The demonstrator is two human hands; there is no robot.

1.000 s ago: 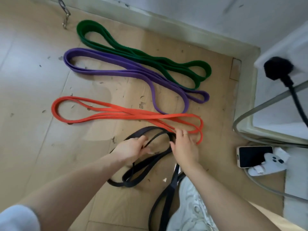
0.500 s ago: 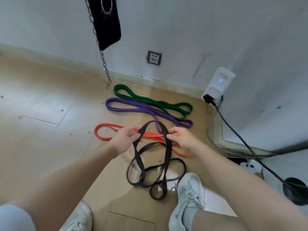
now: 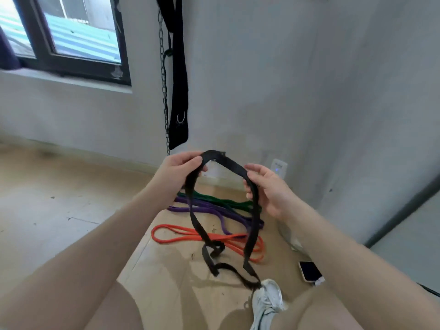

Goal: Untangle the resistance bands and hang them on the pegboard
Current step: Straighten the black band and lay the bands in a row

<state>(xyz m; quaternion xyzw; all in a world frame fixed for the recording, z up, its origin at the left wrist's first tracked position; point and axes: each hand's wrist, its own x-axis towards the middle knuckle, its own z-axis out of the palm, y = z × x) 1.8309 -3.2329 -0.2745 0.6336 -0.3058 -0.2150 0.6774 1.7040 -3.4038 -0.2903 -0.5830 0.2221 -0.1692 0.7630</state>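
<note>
Black band (image 3: 234, 166) held up over the floor (image 3: 59, 210): left hand (image 3: 177, 170) pinched shut on its top, right hand (image 3: 266, 186) loosely curled around the side, lower loops twisted.

Black band (image 3: 250, 236) crosses and hides parts of orange band (image 3: 177, 235)

You're in a room of a home used as a workout corner: bare grey walls (image 3: 273, 79), a worn wooden floor (image 3: 59, 198) and a dark-framed window (image 3: 71, 39). A chain (image 3: 164, 91) and a black strap (image 3: 179, 79) hang on the wall, resistance bands (image 3: 214, 208) lie by the baseboard, and a phone (image 3: 310, 271) rests on the floor.
</note>
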